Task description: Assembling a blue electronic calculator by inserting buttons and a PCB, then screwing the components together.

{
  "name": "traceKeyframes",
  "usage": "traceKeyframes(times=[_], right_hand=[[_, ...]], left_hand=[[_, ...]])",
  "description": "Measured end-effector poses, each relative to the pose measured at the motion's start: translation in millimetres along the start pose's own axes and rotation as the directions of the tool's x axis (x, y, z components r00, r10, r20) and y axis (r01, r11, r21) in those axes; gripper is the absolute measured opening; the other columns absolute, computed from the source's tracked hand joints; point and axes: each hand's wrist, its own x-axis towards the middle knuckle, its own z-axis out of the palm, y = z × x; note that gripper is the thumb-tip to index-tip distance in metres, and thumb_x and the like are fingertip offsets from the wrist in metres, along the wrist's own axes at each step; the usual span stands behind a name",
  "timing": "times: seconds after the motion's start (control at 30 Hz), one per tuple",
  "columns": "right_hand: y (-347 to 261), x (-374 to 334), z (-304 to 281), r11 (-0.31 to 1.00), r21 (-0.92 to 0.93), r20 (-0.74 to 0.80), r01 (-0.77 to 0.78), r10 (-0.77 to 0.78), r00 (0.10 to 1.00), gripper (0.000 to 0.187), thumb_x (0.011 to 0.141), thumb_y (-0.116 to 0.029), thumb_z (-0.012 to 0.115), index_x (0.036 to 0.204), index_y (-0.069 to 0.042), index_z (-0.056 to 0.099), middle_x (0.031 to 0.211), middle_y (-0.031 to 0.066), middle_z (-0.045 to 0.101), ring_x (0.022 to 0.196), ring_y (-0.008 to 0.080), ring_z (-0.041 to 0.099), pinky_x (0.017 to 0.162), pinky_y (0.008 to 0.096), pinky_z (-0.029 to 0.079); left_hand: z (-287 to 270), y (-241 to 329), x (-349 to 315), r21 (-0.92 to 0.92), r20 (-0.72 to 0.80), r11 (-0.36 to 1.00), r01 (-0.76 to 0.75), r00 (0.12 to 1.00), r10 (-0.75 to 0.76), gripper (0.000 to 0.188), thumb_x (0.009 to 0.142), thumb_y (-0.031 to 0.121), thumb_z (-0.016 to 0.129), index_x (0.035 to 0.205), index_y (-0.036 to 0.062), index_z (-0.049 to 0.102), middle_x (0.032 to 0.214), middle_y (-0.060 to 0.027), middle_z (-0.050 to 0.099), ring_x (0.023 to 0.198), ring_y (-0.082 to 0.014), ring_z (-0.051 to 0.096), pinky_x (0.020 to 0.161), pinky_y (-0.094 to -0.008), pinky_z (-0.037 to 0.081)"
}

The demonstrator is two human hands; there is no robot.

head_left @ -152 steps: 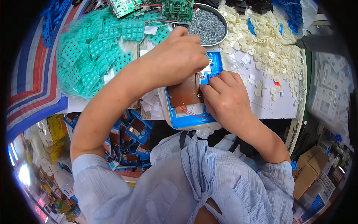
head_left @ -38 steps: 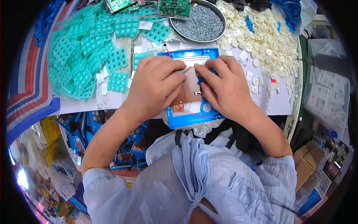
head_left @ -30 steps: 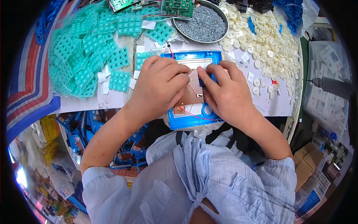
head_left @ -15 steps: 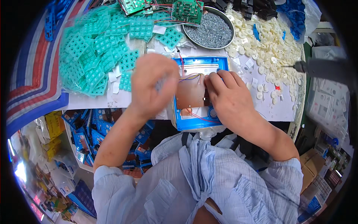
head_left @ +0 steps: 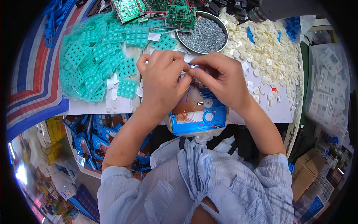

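A blue plastic casing (head_left: 178,128) lies in front of me at the table's near edge, with a brown circuit board (head_left: 192,98) in it. Blue and yellow wires (head_left: 188,93) run from the board up under my fingers. My left hand (head_left: 162,80) and my right hand (head_left: 227,80) meet over the casing's far end, thumbs and forefingers pinched together. Whatever small thing is between the fingertips is hidden. Below the board, thin red wires (head_left: 209,112) cross the casing near a blue ring (head_left: 209,117).
Teal keypads (head_left: 100,56) are heaped at the left, white discs (head_left: 268,56) at the right. A bowl of screws (head_left: 205,35) and green circuit boards (head_left: 181,16) stand behind. A dark power screwdriver (head_left: 283,10) hangs at the upper right. Blue casings (head_left: 93,136) fill a bin below left.
My left hand has come down from a blurred, raised position, and my right hand has moved to the casing's far end to meet it. The power screwdriver now appears farther up and left.
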Motion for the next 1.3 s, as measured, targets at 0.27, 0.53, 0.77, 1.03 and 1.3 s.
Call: traceKeyframes(times=[0.27,0.53,0.77,1.03,1.3], right_hand=[[18.2,2.9,-8.0,0.980,0.070,0.078,0.188,-0.193,0.978,0.020,0.086,-0.003,0.075,0.106,-0.005,0.077,0.088,0.0078,0.069,0.074,0.0200,0.066,0.065,0.0301,0.052],[6.6,-2.2,-18.0,0.993,-0.006,0.081,0.119,-0.119,0.990,0.030,0.086,-0.003,0.073,0.115,-0.007,0.076,0.092,0.0079,0.068,0.077,0.0200,0.067,0.067,0.0299,0.053],[2.4,-10.3,-28.1,0.995,-0.052,0.084,0.090,-0.085,0.993,0.028,0.084,-0.003,0.072,0.111,-0.006,0.074,0.094,0.0081,0.067,0.082,0.0225,0.066,0.069,0.0317,0.054],[3.5,-29.8,-36.2,0.849,-0.431,0.237,0.308,-0.222,0.946,0.024,0.075,-0.008,0.076,0.099,-0.010,0.074,0.094,0.0048,0.067,0.092,0.0250,0.061,0.073,0.0356,0.055],[-1.0,-26.5,-26.1,0.847,-0.504,0.217,0.168,-0.064,0.974,0.012,0.076,-0.010,0.077,0.088,-0.008,0.075,0.088,0.0054,0.064,0.085,0.0247,0.060,0.071,0.0361,0.053]], left_hand=[[-3.6,-14.5,-5.3,-0.432,0.212,0.872,0.231,0.966,-0.151,0.013,0.085,0.021,0.077,0.092,0.0096,0.075,0.089,-0.0013,0.072,0.090,-0.0219,0.063,0.085,-0.0394,0.039],[-2.8,-12.6,-6.0,-0.399,0.190,0.877,0.268,0.960,-0.207,0.010,0.087,0.019,0.076,0.091,0.0095,0.074,0.089,-0.0023,0.072,0.089,-0.0236,0.063,0.087,-0.0395,0.039],[1.0,-13.4,-6.7,-0.383,0.162,0.903,0.194,0.977,-0.141,0.010,0.087,0.018,0.075,0.092,0.0094,0.073,0.089,-0.0028,0.071,0.090,-0.0240,0.064,0.088,-0.0395,0.039],[-5.4,-11.8,-11.6,-0.377,0.150,0.901,0.213,0.974,-0.168,0.009,0.087,0.016,0.073,0.093,0.0079,0.072,0.089,-0.0043,0.070,0.088,-0.0243,0.064,0.087,-0.0388,0.039],[0.0,-15.7,-14.2,-0.418,0.108,0.887,0.197,0.980,-0.167,0.009,0.087,0.014,0.072,0.092,0.0071,0.071,0.087,-0.0048,0.070,0.086,-0.0249,0.064,0.085,-0.0400,0.042]])
